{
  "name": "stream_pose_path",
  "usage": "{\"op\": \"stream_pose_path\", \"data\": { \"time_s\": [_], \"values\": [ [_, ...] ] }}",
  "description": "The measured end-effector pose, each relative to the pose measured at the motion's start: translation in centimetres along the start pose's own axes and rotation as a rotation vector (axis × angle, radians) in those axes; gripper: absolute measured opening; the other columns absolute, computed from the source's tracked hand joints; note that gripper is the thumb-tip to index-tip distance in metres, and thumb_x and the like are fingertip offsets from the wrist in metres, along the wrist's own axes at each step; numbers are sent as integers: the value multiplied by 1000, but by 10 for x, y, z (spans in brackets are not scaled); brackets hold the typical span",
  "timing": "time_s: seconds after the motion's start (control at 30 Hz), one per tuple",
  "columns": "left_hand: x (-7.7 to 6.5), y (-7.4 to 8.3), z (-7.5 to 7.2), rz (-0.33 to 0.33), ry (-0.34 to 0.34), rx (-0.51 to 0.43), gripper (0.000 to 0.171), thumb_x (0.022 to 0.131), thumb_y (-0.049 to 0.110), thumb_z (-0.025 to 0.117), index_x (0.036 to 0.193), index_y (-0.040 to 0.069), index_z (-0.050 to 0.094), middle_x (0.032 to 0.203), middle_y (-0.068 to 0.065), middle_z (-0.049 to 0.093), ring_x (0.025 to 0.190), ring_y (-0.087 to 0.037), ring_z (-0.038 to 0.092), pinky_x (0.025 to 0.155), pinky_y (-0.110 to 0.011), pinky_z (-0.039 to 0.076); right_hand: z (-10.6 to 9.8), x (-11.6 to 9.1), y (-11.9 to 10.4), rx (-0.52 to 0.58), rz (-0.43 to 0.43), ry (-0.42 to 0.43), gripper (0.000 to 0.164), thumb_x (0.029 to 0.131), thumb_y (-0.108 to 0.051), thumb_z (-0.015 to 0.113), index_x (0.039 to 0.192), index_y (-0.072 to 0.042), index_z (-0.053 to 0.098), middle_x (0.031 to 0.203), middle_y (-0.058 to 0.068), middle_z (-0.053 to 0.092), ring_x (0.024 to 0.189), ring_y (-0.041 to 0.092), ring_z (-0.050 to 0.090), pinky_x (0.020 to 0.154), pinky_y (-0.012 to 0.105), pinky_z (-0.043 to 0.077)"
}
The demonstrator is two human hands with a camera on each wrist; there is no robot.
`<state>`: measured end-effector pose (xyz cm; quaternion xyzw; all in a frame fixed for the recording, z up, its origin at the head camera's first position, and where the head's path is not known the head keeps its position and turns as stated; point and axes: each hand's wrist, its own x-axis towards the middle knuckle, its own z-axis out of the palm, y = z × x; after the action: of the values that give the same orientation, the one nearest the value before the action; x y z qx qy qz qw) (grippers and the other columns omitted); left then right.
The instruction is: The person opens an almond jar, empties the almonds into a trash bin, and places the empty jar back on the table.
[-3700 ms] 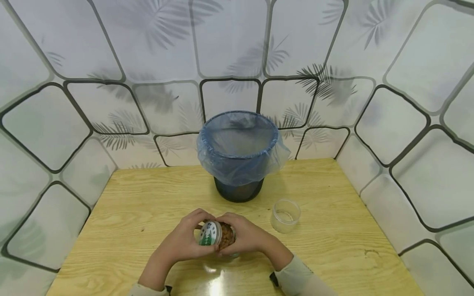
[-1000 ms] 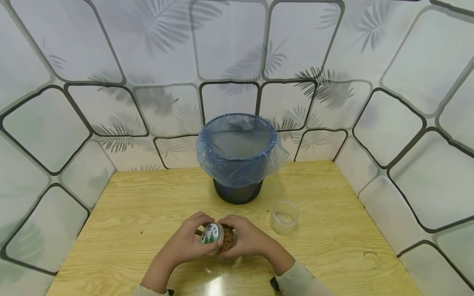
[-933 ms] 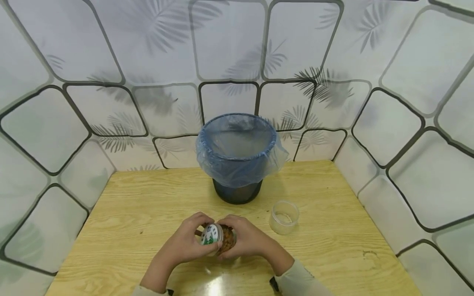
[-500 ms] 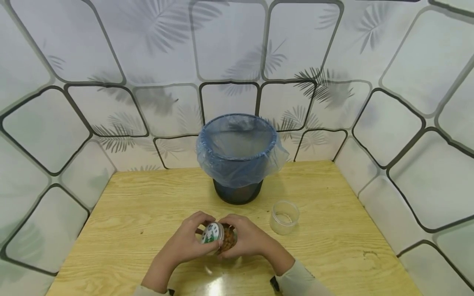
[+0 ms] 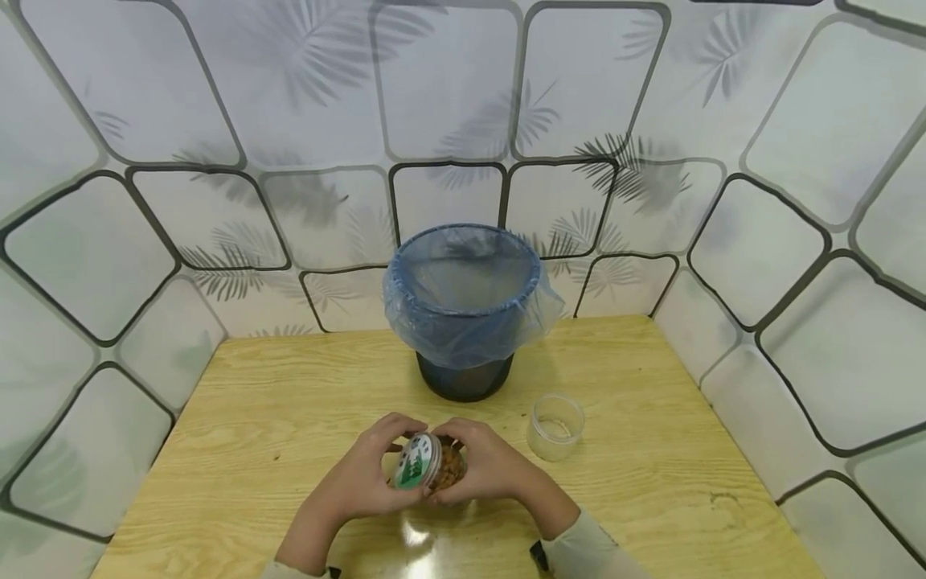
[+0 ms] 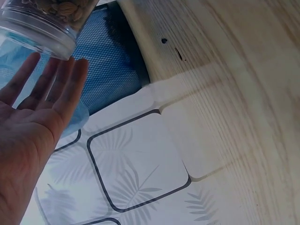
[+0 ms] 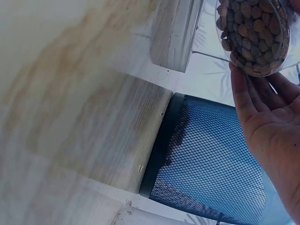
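A clear round jar of brown nuts that look like almonds (image 5: pixel 452 466) is held on its side between both hands, low in the middle of the head view. My left hand (image 5: pixel 367 476) grips its white-and-green lid (image 5: pixel 415 461), thumb on the near side and fingers on the far side. Around the jar's body curls my right hand (image 5: pixel 490 466). In the left wrist view the fingertips touch the lid's ridged edge (image 6: pixel 42 35). The jar's base, full of nuts (image 7: pixel 253 35), shows in the right wrist view above the right fingers.
A dark mesh bin (image 5: pixel 463 378) with a blue bag (image 5: pixel 470 334) folded over its rim stands behind the hands. To the right sits an open clear plastic container (image 5: pixel 555 434) on the wooden table (image 5: pixel 289 386). Patterned walls (image 5: pixel 448 96) enclose the back and sides.
The jar has shifted slightly right and its lid has turned a little in the left hand, showing more of the green print. Both hands keep hold of it; bin and container stay put.
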<state>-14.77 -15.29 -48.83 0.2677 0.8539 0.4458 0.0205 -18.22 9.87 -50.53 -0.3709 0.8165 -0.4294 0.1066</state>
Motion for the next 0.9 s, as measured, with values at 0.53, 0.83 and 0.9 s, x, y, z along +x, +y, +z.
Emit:
{"op": "stream_pose_path", "data": {
  "time_s": [0.53, 0.83, 0.9],
  "values": [
    [0, 0, 1, 46, -70, -47, 74, 75, 18, 89, 143, 23, 61, 132, 10, 60, 119, -16, 63, 87, -39, 62, 3, 0, 2, 4, -6, 2, 73, 75, -43, 98, 137, -22, 66, 125, -11, 68, 109, 2, 65, 97, 26, 58],
    [0, -1, 0, -19, -77, -60, 70, 77, 27, 93, 140, 26, 62, 129, 12, 62, 115, -16, 64, 82, -33, 62, 4, 0, 1, 7, -9, -1, 73, 74, -42, 98, 137, -24, 67, 124, -12, 68, 109, 2, 65, 97, 26, 58],
    [0, -2, 1, -37, -74, -61, 69, 78, 29, 93, 140, 24, 63, 127, 9, 63, 112, -18, 64, 79, -31, 62, 4, 0, 1, 7, -8, -2, 72, 74, -42, 98, 137, -24, 67, 124, -12, 68, 108, 1, 64, 96, 26, 58]
  ]
}}
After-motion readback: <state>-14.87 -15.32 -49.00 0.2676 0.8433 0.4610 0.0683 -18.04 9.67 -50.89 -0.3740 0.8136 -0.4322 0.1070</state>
